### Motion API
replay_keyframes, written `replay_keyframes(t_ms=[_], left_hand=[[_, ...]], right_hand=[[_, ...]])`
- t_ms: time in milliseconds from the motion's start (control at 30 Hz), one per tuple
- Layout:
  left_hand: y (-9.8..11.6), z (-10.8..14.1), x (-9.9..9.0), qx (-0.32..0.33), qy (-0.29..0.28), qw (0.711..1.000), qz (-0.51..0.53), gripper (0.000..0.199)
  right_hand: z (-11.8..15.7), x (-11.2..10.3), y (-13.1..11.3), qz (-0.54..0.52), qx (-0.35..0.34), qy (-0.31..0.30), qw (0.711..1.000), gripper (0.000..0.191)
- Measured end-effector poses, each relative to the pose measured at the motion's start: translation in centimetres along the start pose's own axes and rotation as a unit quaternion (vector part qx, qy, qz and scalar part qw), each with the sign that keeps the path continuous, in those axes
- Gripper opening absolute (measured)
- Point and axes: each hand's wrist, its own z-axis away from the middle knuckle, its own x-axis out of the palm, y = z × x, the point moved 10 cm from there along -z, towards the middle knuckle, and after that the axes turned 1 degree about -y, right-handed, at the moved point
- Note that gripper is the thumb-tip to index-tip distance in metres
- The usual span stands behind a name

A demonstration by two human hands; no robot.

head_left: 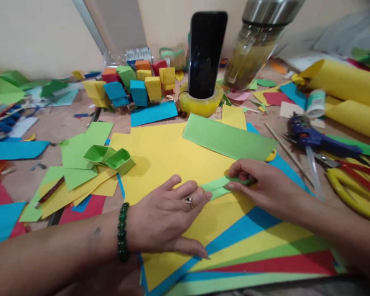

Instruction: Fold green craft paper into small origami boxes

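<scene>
A narrow folded green paper strip (217,187) lies on the stacked coloured sheets (160,152). My left hand (172,211), with a ring and a green bead bracelet, rests palm down with its fingers over the strip's left end, thumb apart. My right hand (246,179) pinches the strip's right end between thumb and fingers. Beyond it lies a wider green paper piece (228,137). Two small open green paper boxes (120,160) stand to the left on loose green squares (80,154).
A phone (207,55) stands upright in a yellow tape roll (200,102). Behind are small paper blocks (138,92) and a bottle (253,49). A blue glue gun (320,137), a wooden stick (288,152) and yellow-handled scissors (351,197) lie at the right.
</scene>
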Motion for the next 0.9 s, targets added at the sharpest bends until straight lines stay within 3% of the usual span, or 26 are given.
replay_keyframes(t_ms=[200,467,900], left_hand=[[-0.1,-0.2,0.3,0.024,-0.008,1.000,0.013,0.088],[0.6,-0.6,0.0,0.066,-0.013,0.998,0.009,0.081],[-0.1,-0.5,0.4,0.053,-0.042,0.996,0.052,0.088]], right_hand=[[0.4,-0.2,0.2,0.028,-0.018,0.024,0.999,0.015],[0.4,-0.9,-0.4,0.074,-0.030,0.044,0.996,0.014],[0.8,-1.6,0.4,0.100,-0.011,0.067,0.993,0.016]])
